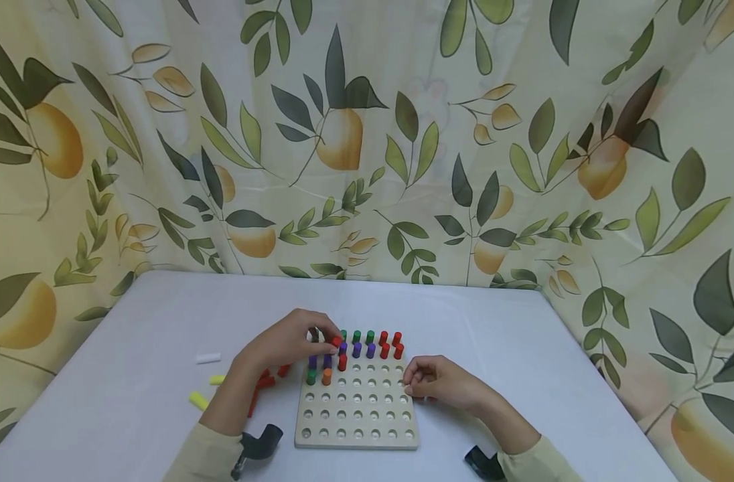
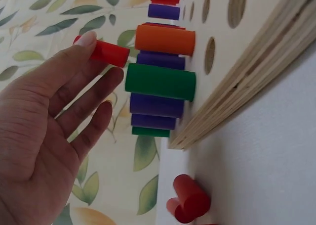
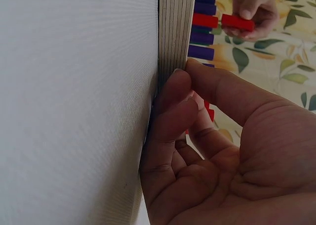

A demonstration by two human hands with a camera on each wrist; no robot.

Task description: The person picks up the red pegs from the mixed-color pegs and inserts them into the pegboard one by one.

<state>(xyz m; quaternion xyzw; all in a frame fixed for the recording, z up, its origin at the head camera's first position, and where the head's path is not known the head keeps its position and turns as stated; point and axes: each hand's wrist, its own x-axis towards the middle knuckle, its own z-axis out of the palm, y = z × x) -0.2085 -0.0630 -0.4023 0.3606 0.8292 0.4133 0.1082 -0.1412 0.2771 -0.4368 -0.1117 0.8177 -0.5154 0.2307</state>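
Between its thumb and index finger my left hand (image 1: 288,340) pinches a red peg (image 2: 109,53), held above the far-left part of a wooden pegboard (image 1: 357,442). The peg is tilted and apart from the board in the left wrist view. Pegs stand in the far rows: green (image 1: 370,335), purple (image 1: 370,350) and red (image 1: 398,351). An orange peg (image 1: 327,377) and another green one stand at the left, closer in. My right hand (image 1: 444,383) holds the board's right edge, thumb tip at the top rim and curled index finger against the layered side.
Several loose red pegs (image 1: 266,382) lie left of the board, partly behind the left forearm. Farther left are yellow pegs (image 1: 198,401) and a white peg (image 1: 208,358). Bare holes fill the board's near rows. A leaf-patterned curtain (image 1: 367,254) hangs behind the white table (image 1: 493,321).
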